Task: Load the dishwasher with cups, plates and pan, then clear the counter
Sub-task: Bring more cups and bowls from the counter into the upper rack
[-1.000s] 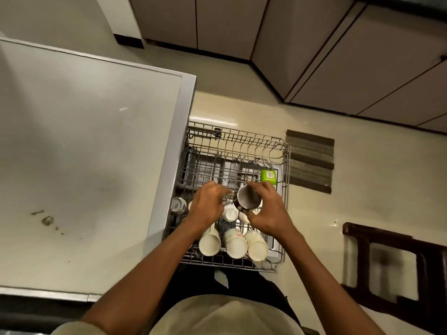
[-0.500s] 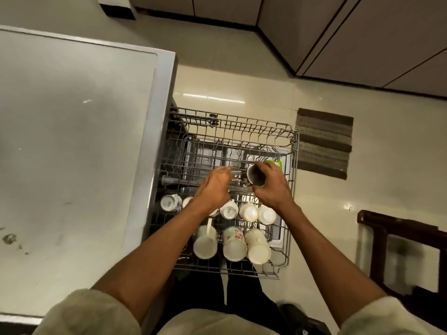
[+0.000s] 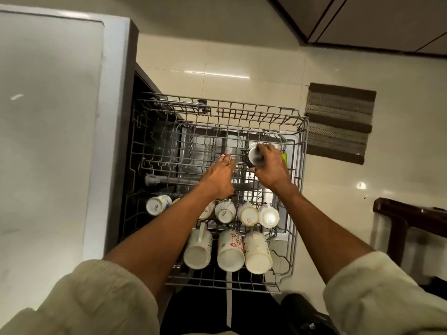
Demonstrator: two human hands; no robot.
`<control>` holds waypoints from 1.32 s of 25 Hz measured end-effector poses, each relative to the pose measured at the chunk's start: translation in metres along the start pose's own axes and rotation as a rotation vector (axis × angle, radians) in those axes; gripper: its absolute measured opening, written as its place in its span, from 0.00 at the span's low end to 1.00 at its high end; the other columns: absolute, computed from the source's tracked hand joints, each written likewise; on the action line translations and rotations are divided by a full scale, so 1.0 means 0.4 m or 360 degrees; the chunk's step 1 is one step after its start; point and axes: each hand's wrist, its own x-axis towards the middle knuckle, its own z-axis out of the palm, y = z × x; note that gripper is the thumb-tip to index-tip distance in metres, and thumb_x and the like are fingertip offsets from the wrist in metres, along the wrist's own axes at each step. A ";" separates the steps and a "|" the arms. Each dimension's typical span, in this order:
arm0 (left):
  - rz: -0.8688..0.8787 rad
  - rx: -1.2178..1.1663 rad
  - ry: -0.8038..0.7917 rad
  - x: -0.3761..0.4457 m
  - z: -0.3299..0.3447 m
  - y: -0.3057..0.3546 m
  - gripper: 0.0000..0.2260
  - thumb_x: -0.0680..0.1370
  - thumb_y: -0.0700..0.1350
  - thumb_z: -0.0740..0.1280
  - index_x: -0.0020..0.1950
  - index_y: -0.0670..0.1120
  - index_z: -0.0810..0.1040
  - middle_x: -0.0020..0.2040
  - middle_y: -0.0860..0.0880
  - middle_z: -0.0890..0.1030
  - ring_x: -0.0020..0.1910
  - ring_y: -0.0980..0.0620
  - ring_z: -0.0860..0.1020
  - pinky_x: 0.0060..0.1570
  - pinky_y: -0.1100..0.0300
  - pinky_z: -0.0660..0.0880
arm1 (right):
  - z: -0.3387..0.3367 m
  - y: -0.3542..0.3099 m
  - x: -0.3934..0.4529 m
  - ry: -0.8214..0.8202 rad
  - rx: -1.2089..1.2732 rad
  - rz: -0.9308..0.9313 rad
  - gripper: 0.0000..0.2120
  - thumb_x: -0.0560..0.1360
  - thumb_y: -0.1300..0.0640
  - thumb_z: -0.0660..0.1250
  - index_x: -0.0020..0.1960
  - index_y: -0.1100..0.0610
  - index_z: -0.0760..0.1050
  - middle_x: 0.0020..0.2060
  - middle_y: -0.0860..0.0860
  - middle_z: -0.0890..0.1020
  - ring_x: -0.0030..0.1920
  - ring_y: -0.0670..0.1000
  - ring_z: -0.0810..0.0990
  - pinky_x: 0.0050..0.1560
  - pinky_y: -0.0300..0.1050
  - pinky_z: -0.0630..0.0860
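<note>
Over the far right part of the pulled-out dishwasher rack (image 3: 303, 165), a small steel pan (image 3: 254, 157) hangs tilted on its side, its round base turned toward the camera. The right hand (image 3: 271, 169) grasps the pan's body, fingers curled round its rim. A thin handle runs left from the pan to the left hand (image 3: 219, 177), whose fingertips (image 3: 227, 157) pinch the handle's end. Just beside the right hand, a green object (image 3: 284, 157) shows against the rack wires; what it is cannot be told. Nearer the person, white cups (image 3: 248, 213) lie upended in a row across the rack, and three larger mugs (image 3: 229, 252) sit in a row nearest the body, one with a red flower pattern. Left of the rack lies the pale counter top (image 3: 48, 141). On the tiled floor to the right are a striped mat (image 3: 338, 122) and a dark wooden chair (image 3: 406, 216).
</note>
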 end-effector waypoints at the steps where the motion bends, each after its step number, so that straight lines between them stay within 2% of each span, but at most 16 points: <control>1: -0.0004 0.0010 -0.0014 0.010 0.002 -0.003 0.44 0.73 0.35 0.68 0.81 0.48 0.44 0.81 0.49 0.39 0.80 0.46 0.45 0.77 0.42 0.55 | 0.012 0.003 0.008 -0.0011 0.0008 0.0000 0.36 0.71 0.61 0.77 0.76 0.54 0.66 0.69 0.51 0.71 0.71 0.55 0.67 0.71 0.47 0.65; 5: -0.0011 0.0039 -0.0066 0.037 0.017 -0.012 0.43 0.74 0.38 0.68 0.81 0.48 0.45 0.82 0.47 0.42 0.80 0.45 0.47 0.78 0.43 0.53 | 0.049 0.010 0.029 0.0004 0.0061 0.0009 0.35 0.72 0.66 0.75 0.76 0.56 0.67 0.70 0.53 0.71 0.71 0.55 0.67 0.74 0.50 0.66; 8: -0.0025 0.0017 -0.0103 0.050 0.028 -0.014 0.42 0.74 0.39 0.68 0.81 0.47 0.47 0.82 0.47 0.44 0.80 0.44 0.48 0.78 0.43 0.52 | 0.058 0.015 0.029 -0.0018 0.0035 -0.0014 0.35 0.73 0.68 0.72 0.77 0.57 0.65 0.74 0.54 0.68 0.74 0.56 0.65 0.75 0.52 0.65; 12: -0.0024 0.0001 -0.0094 0.057 0.035 -0.011 0.41 0.75 0.40 0.68 0.81 0.45 0.47 0.82 0.45 0.45 0.80 0.45 0.48 0.78 0.48 0.48 | 0.057 0.013 0.009 -0.0058 -0.0081 -0.0008 0.36 0.76 0.65 0.71 0.79 0.58 0.61 0.80 0.55 0.59 0.79 0.56 0.57 0.79 0.52 0.58; 15: -0.0033 0.0002 -0.0092 0.059 0.041 -0.009 0.41 0.75 0.40 0.68 0.81 0.45 0.47 0.82 0.46 0.45 0.80 0.46 0.47 0.78 0.48 0.46 | 0.061 0.013 -0.020 -0.0020 -0.0188 -0.0006 0.33 0.78 0.63 0.67 0.80 0.58 0.58 0.80 0.56 0.57 0.80 0.56 0.56 0.79 0.52 0.56; 17: -0.0033 -0.0007 -0.0095 0.063 0.043 -0.010 0.41 0.75 0.40 0.69 0.81 0.45 0.48 0.82 0.46 0.45 0.80 0.46 0.47 0.79 0.48 0.47 | 0.067 0.017 -0.035 -0.0028 -0.0256 -0.0041 0.31 0.80 0.63 0.63 0.80 0.59 0.57 0.80 0.56 0.57 0.80 0.56 0.55 0.80 0.49 0.52; 19: -0.0045 -0.0071 -0.0095 0.066 0.044 -0.013 0.42 0.74 0.39 0.69 0.81 0.46 0.48 0.82 0.46 0.45 0.80 0.45 0.47 0.79 0.46 0.49 | 0.072 0.021 -0.044 -0.0064 -0.0324 -0.0055 0.32 0.80 0.63 0.61 0.81 0.59 0.54 0.81 0.57 0.55 0.81 0.55 0.52 0.79 0.47 0.46; 21: -0.0058 -0.0145 -0.0076 0.062 0.046 -0.016 0.43 0.73 0.37 0.70 0.81 0.47 0.48 0.82 0.47 0.46 0.80 0.45 0.47 0.78 0.45 0.51 | 0.075 0.021 -0.049 -0.0077 -0.0392 -0.0060 0.35 0.79 0.63 0.61 0.82 0.58 0.51 0.81 0.57 0.53 0.81 0.55 0.50 0.79 0.47 0.45; 26: -0.0068 -0.0230 0.0053 0.003 0.045 -0.015 0.44 0.72 0.35 0.68 0.81 0.46 0.47 0.82 0.46 0.45 0.80 0.47 0.46 0.79 0.47 0.50 | 0.066 -0.006 -0.107 -0.0097 -0.0448 -0.0117 0.37 0.78 0.62 0.61 0.82 0.59 0.47 0.81 0.58 0.49 0.81 0.55 0.48 0.79 0.48 0.43; 30: -0.0036 -0.0297 0.0232 -0.094 0.042 -0.009 0.45 0.72 0.35 0.67 0.82 0.45 0.44 0.82 0.46 0.42 0.80 0.48 0.44 0.79 0.50 0.44 | 0.059 -0.050 -0.186 -0.0123 -0.0459 -0.0283 0.37 0.79 0.60 0.61 0.82 0.59 0.46 0.81 0.57 0.46 0.81 0.55 0.45 0.81 0.50 0.45; 33: 0.0006 -0.0292 0.0358 -0.183 0.052 -0.008 0.43 0.73 0.38 0.66 0.82 0.46 0.43 0.81 0.47 0.42 0.80 0.50 0.43 0.79 0.50 0.47 | 0.055 -0.103 -0.256 -0.0122 -0.0439 -0.0461 0.35 0.80 0.59 0.58 0.82 0.58 0.44 0.81 0.56 0.44 0.81 0.55 0.44 0.81 0.52 0.45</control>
